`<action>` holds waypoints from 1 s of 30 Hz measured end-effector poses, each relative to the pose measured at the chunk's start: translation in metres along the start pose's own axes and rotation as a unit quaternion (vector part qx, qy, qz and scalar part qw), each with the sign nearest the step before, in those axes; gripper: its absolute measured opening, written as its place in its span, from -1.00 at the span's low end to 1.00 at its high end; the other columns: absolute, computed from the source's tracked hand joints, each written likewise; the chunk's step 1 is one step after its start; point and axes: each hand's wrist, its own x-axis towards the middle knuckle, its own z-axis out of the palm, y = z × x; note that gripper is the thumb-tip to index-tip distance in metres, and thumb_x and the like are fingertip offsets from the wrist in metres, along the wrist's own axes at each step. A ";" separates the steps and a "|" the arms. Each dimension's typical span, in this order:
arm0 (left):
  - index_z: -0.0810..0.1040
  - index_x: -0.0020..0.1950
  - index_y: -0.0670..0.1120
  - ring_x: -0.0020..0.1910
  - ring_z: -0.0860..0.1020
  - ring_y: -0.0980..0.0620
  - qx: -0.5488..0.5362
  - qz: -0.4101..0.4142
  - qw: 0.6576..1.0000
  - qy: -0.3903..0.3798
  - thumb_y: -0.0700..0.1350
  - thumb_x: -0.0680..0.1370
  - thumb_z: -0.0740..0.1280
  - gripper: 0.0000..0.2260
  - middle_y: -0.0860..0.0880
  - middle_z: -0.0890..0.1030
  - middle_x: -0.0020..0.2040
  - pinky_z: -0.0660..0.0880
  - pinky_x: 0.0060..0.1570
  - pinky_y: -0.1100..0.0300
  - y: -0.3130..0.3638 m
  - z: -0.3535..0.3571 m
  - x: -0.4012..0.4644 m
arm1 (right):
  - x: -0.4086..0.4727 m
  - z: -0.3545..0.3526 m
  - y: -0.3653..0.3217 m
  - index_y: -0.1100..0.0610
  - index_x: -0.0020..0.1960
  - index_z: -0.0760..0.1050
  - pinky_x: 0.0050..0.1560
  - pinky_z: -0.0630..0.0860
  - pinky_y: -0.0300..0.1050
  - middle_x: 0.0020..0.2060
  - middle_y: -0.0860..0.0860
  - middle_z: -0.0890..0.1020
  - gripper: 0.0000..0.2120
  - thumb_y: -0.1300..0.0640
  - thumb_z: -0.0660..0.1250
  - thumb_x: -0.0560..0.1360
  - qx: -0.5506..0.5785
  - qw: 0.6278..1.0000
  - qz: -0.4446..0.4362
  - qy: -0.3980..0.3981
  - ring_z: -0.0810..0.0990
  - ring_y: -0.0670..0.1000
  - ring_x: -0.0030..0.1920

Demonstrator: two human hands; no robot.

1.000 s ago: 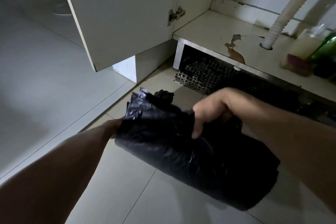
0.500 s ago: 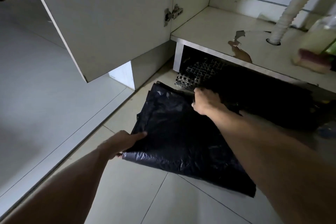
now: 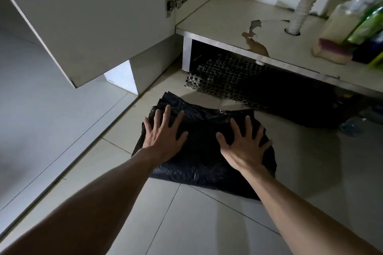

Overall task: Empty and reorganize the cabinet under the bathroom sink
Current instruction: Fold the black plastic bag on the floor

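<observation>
Pressing flat: left hand [image 3: 163, 136], right hand [image 3: 243, 147] on black bag [image 3: 204, 151].

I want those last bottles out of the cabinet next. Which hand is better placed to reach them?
The right hand. Both hands lie flat on the black plastic bag on the floor, but the bottles stand at the right end of the cabinet shelf, on that hand's side. The left hand would have to cross over.

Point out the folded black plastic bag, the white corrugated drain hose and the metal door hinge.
Folded black plastic bag [image 3: 204, 128]: head view, bare middle between the hands.
White corrugated drain hose [image 3: 301, 9]: head view, lower stretch.
Metal door hinge [image 3: 176, 2]: head view, hinge body.
</observation>
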 end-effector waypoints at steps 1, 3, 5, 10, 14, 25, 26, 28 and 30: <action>-0.14 0.57 0.23 0.56 -0.16 -0.24 -0.012 -0.015 0.999 -0.026 0.36 0.57 -0.08 -0.39 -0.05 -0.24 0.59 -0.13 0.40 -0.41 0.004 0.004 0.005 | 0.002 0.002 0.004 -0.25 0.60 -0.10 0.39 -0.25 0.57 0.62 -0.02 -0.25 -0.24 -0.51 -0.11 0.48 0.007 1.000 0.016 -0.017 -0.35 0.30 0.56; -0.20 0.56 0.24 0.54 -0.29 -0.26 -0.029 -0.066 0.995 -0.065 0.39 0.56 -0.14 -0.39 -0.03 -0.38 0.56 -0.22 0.34 -0.45 0.006 0.013 0.012 | 0.006 0.008 0.012 -0.25 0.61 -0.15 0.38 -0.25 0.58 0.60 -0.03 -0.31 -0.23 -0.52 -0.14 0.48 0.019 0.997 0.047 -0.051 -0.38 0.31 0.55; -0.25 0.56 0.22 0.52 -0.35 -0.24 -0.049 -0.107 0.987 -0.107 0.42 0.54 -0.17 -0.35 -0.03 -0.45 0.53 -0.28 0.35 -0.44 0.003 0.026 0.013 | 0.008 0.022 0.021 -0.26 0.60 -0.17 0.38 -0.24 0.58 0.59 -0.03 -0.33 -0.23 -0.53 -0.17 0.48 0.027 0.995 0.066 -0.071 -0.38 0.30 0.55; -0.35 0.53 0.24 0.51 -0.39 -0.21 -0.055 -0.110 0.983 -0.137 0.45 0.50 -0.25 -0.33 -0.02 -0.44 0.53 -0.37 0.38 -0.35 -0.004 0.058 0.004 | 0.006 0.062 0.028 -0.26 0.60 -0.16 0.38 -0.24 0.58 0.63 0.01 -0.17 -0.24 -0.52 -0.24 0.47 -0.006 0.999 0.046 -0.006 -0.28 0.31 0.57; -0.36 0.52 0.24 0.51 -0.41 -0.21 -0.047 -0.114 0.982 -0.146 0.47 0.48 -0.27 -0.32 -0.01 -0.43 0.54 -0.40 0.37 -0.34 -0.006 0.070 0.002 | 0.005 0.072 0.029 -0.26 0.60 -0.20 0.37 -0.27 0.58 0.63 0.00 -0.19 -0.25 -0.51 -0.24 0.49 -0.007 0.998 0.049 -0.030 -0.31 0.30 0.57; -0.13 0.59 0.13 0.55 -0.21 -0.29 -0.016 -0.106 0.994 -0.017 0.41 0.54 -0.08 -0.30 -0.11 -0.26 0.59 -0.23 0.36 -0.44 -0.008 0.038 -0.004 | -0.008 0.022 0.052 0.03 0.60 -0.11 0.44 0.19 0.31 0.57 0.20 -0.03 0.00 -0.43 0.26 0.42 0.125 0.959 0.253 0.004 0.08 0.31 0.53; -0.14 0.59 0.13 0.55 -0.22 -0.28 0.005 -0.076 0.997 -0.004 0.42 0.53 -0.10 -0.29 -0.13 -0.26 0.59 -0.25 0.36 -0.43 -0.006 0.037 -0.007 | -0.010 0.018 0.053 0.08 0.60 -0.10 0.43 0.23 0.28 0.54 0.23 0.03 0.04 -0.46 0.26 0.39 0.121 0.952 0.281 -0.019 0.13 0.31 0.50; -0.18 0.59 0.14 0.55 -0.24 -0.25 0.047 0.034 0.998 -0.005 0.44 0.52 -0.15 -0.29 -0.13 -0.29 0.59 -0.25 0.38 -0.44 0.005 0.036 -0.013 | -0.009 0.008 0.054 0.12 0.58 -0.08 0.36 0.31 0.25 0.49 0.24 0.10 0.08 -0.47 0.30 0.37 0.103 0.948 0.297 -0.047 0.18 0.30 0.47; -0.29 0.56 0.21 0.54 -0.30 -0.23 0.052 0.116 0.990 -0.059 0.44 0.53 -0.20 -0.33 -0.06 -0.40 0.55 -0.25 0.37 -0.46 0.022 0.041 -0.021 | -0.007 0.004 0.056 0.16 0.56 -0.04 0.25 0.42 0.20 0.46 0.25 0.11 0.05 -0.38 0.40 0.37 0.141 0.943 0.291 -0.072 0.28 0.33 0.41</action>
